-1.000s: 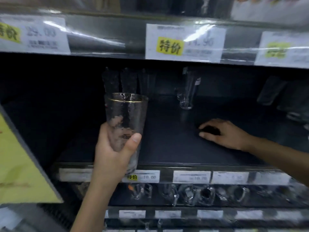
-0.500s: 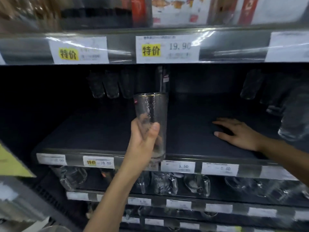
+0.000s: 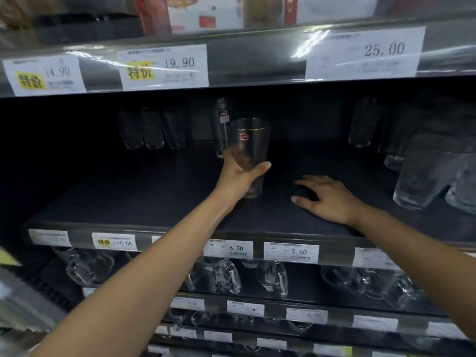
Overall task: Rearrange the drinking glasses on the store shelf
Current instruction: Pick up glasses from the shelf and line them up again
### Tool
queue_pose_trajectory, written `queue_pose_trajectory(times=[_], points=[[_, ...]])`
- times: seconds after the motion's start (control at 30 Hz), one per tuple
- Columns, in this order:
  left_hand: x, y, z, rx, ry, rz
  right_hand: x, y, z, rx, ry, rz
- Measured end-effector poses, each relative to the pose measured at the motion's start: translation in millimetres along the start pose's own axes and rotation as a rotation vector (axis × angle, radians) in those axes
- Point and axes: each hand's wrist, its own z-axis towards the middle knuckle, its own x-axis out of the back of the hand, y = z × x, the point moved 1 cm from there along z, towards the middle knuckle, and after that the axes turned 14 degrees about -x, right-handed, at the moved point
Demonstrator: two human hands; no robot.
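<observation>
Left hand: my left hand (image 3: 238,173) is wrapped around the lower half of a tall glass (image 3: 251,153), thumb on its 3 o'clock side, fingers round the 9 o'clock side.
Tall glass: clear, upright, thin gold band at the rim, small red sticker near the top. It is over the middle of the shelf (image 3: 128,199); its base is at or just above the shelf surface, and I cannot tell which.
Right hand: my right hand (image 3: 325,198) lies flat and palm down on the shelf at 3 o'clock from the glass, fingers spread and pointing toward 10 o'clock. It grips nothing and is near the glass but not touching it.
Shelf: dark, mostly bare in the centre.
Back row: a row of glasses (image 3: 152,130) stands at the rear, at 10 o'clock from my left hand. A narrow glass (image 3: 222,124) with a red label stands just behind the one I hold.
Right side: more glasses (image 3: 422,176) are crowded at 3 o'clock, partly blurred.
Price tags: the tag (image 3: 164,67) overhead reads 19.90; another tag (image 3: 364,52) at 1 o'clock reads 25.00.
Below: glass mugs (image 3: 222,275) sit on the next shelf down.
</observation>
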Motion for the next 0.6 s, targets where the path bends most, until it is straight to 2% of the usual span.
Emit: queue_pose_trajectory(times=[0.1, 0.27, 0.6], points=[[-10, -15, 21, -0.022, 0.01, 0.028, -1, 1, 1, -0.001, 0.011, -0.002], [-21, -30, 39, -0.061, 0.156, 0.109, -3, 2, 3, 0.003, 0.024, 0.011], [-36, -57, 76, -0.067, 0.312, 0.237, -3, 1, 3, -0.001, 0.039, 0.012]])
